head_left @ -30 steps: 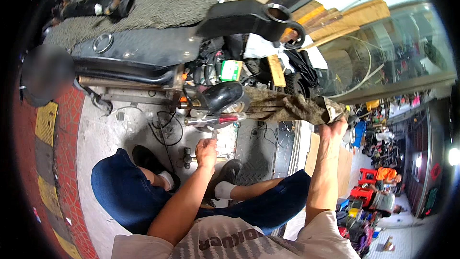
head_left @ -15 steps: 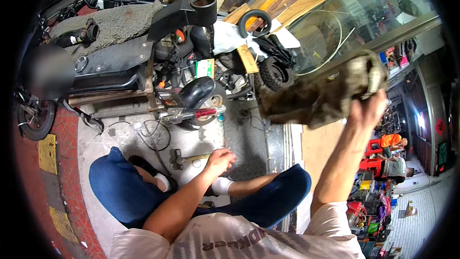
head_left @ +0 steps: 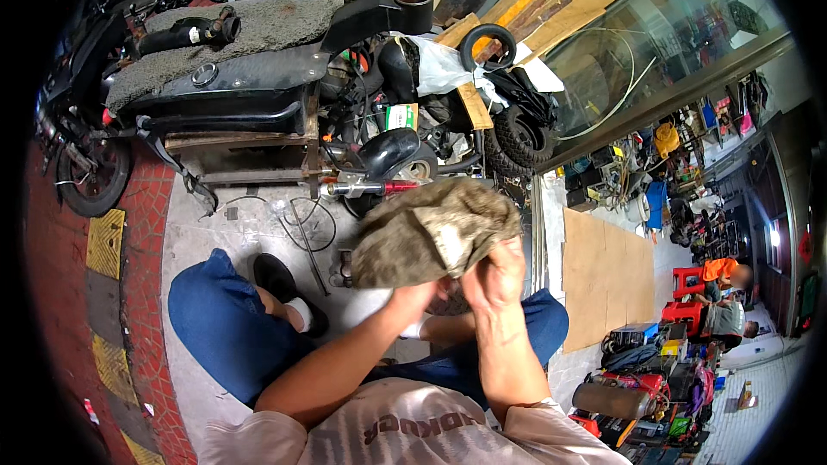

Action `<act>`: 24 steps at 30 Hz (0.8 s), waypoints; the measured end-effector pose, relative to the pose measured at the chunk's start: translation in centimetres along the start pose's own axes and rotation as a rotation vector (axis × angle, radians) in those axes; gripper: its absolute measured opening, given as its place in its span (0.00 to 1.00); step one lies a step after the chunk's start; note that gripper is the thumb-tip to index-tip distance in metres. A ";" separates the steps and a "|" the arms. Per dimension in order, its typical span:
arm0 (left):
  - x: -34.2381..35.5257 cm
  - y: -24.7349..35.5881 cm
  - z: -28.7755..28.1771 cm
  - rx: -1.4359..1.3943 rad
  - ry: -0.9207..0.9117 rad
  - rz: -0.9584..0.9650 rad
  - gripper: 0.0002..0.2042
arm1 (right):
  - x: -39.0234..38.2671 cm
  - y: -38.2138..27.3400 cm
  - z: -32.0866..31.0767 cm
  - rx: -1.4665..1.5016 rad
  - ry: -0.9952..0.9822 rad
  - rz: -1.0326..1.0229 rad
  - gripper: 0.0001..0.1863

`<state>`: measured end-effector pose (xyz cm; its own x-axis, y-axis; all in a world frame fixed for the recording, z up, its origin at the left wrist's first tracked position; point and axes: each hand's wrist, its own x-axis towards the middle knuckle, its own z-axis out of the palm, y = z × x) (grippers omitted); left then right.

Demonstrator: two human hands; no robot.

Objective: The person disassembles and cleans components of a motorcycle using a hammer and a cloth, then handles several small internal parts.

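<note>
My right hand grips a grimy olive-brown cloth held bunched above the floor between my knees. My left hand reaches under the lower edge of the cloth, its fingers mostly hidden. Behind the cloth, a silver-and-red tube lies near a small black-fendered wheel. A dark metal tool shows beside the cloth, mostly covered.
A carpeted bench with black parts stands ahead, beside clutter, tyres and wooden boards. Cables lie on the floor. A motorbike wheel is at left. Two people sit at right near red stools.
My right hand has swung the cloth from the upper right down to the centre, in front of the tube. My left hand is now beneath the cloth.
</note>
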<state>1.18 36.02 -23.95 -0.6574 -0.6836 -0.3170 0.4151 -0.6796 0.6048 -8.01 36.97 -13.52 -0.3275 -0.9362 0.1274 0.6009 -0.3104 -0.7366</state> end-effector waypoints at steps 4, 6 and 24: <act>0.9 1.9 -5.1 -0.436 0.027 0.395 0.22 | -2.0 3.9 -2.0 0.031 0.212 0.192 0.23; 1.3 0.0 -10.9 -0.485 0.099 0.480 0.23 | -3.1 6.9 -4.1 -0.108 0.368 0.386 0.21; 3.6 -3.6 -24.9 1.190 0.851 -0.079 0.35 | 14.2 14.0 0.2 -1.531 -0.396 0.236 0.21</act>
<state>12.96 29.38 -45.45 0.0830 -0.8902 -0.4480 -0.6341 -0.3940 0.6653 -4.12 19.36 -21.89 0.0102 -0.9946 -0.1036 -0.7361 0.0626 -0.6740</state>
